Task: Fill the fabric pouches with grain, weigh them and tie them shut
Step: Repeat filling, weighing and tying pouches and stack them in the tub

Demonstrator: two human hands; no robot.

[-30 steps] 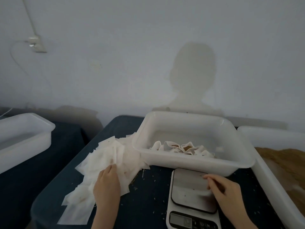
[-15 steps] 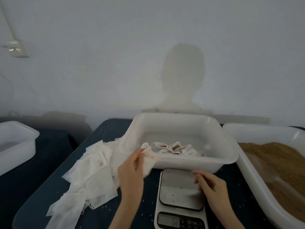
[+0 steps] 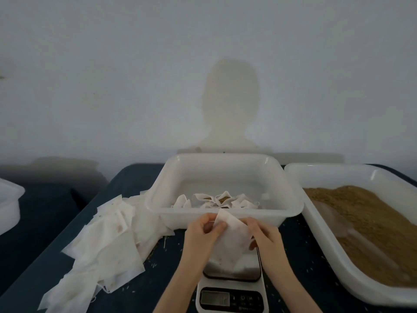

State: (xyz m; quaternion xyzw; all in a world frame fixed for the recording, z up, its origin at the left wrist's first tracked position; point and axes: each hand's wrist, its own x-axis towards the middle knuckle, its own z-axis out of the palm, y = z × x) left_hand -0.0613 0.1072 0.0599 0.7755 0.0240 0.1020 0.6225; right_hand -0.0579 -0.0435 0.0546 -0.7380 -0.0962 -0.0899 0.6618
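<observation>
I saw both hands over the scale (image 3: 232, 273), hemmed by the middle tub's (image 3: 291, 201) near wall, grain tray (image 3: 320, 224) to the rt, pouch pile (image 3: 106, 240) to the lt. Left hand (image 3: 202, 233) and right hand (image 3: 265, 236) each pinched an edge of one empty pouch (image 3: 229, 241): white, thin, flat, faintly stained

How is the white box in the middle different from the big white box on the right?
The middle tub holds a few folded white pouches with grain showing inside; the right tub holds a loose heap of brown grain. The middle tub is mostly bare inside, while the right tub is heaped nearly to its rim. Both are white plastic and sit on the dark table.
</observation>
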